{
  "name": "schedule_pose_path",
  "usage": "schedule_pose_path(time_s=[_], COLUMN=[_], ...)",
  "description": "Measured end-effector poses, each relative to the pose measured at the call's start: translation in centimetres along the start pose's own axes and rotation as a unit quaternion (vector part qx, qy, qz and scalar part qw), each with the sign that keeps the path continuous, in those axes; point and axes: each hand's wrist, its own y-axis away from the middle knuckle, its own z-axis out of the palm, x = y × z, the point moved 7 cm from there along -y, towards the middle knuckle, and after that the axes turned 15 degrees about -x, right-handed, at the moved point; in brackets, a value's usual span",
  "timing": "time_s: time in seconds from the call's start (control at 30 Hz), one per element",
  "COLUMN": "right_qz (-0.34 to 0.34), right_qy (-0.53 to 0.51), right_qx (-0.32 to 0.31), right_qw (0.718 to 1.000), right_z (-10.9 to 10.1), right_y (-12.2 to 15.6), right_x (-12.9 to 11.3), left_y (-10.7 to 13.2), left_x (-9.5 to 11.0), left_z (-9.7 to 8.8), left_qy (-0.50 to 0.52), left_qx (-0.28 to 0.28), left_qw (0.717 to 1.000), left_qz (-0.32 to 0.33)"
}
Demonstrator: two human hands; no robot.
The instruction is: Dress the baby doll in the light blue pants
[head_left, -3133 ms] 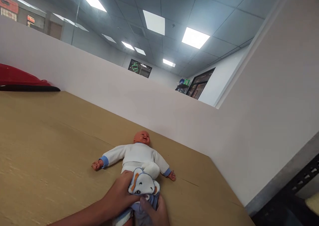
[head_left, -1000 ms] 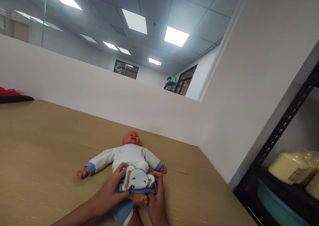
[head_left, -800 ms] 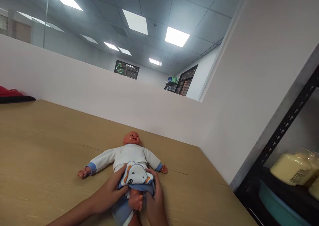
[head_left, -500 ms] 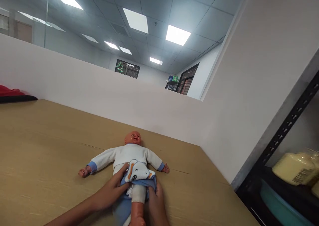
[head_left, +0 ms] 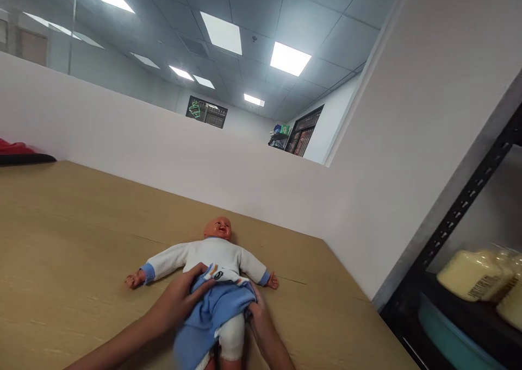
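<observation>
A baby doll (head_left: 212, 253) in a white top with blue cuffs lies on its back on the wooden table (head_left: 81, 223), head away from me, arms spread. Blue trousers (head_left: 212, 310) with a white elephant patch cover its hips and legs. My left hand (head_left: 177, 299) grips the trousers' waist at the doll's left-hand side. My right hand (head_left: 261, 318) holds the waist on the other side, fingers closed on the cloth. A white-socked leg (head_left: 231, 340) pokes out below the blue fabric.
A white partition (head_left: 163, 152) runs along the table's far edge and a white wall stands to the right. A black metal shelf (head_left: 460, 223) at the right holds yellowish packets (head_left: 473, 275) and a teal tub (head_left: 457, 340). A red and black object (head_left: 20, 152) lies far left.
The trousers have been drawn up over the doll's legs to its waist. The elephant patch, upright a second ago, now lies flat against the belly, and the raised leg has come down.
</observation>
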Motion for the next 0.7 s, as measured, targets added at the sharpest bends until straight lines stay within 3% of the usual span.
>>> schedule_pose_path(time_s=[0.17,0.33,0.47,0.57,0.63,0.7], right_qz=[0.018,0.015,0.041,0.047,0.044,0.027], right_qy=[-0.063,-0.073,-0.137,-0.124,-0.112,-0.104], right_qx=[-0.140,-0.253,-0.283,-0.294,-0.281,-0.231], right_qw=[0.988,0.965,0.948,0.947,0.952,0.967], right_z=[0.8,3.4,5.9,7.7,8.3,7.9], right_y=[0.8,1.8,2.7,3.2,3.1,2.6], right_x=[-1.6,-4.1,-5.7,-6.9,-7.0,-6.4], left_y=[-0.5,-0.6,-0.7,-0.8,-0.9,-0.6], left_x=[-1.5,-2.2,-2.6,-2.9,-2.8,-2.0], left_z=[-2.1,-2.9,-3.2,-3.4,-3.6,-4.0], left_qy=[-0.018,-0.051,-0.052,-0.058,-0.066,-0.091], left_qx=[0.030,0.051,0.043,0.032,0.035,0.061], left_qw=[0.999,0.997,0.997,0.997,0.997,0.994], left_qz=[-0.019,-0.035,-0.042,-0.042,-0.034,-0.002])
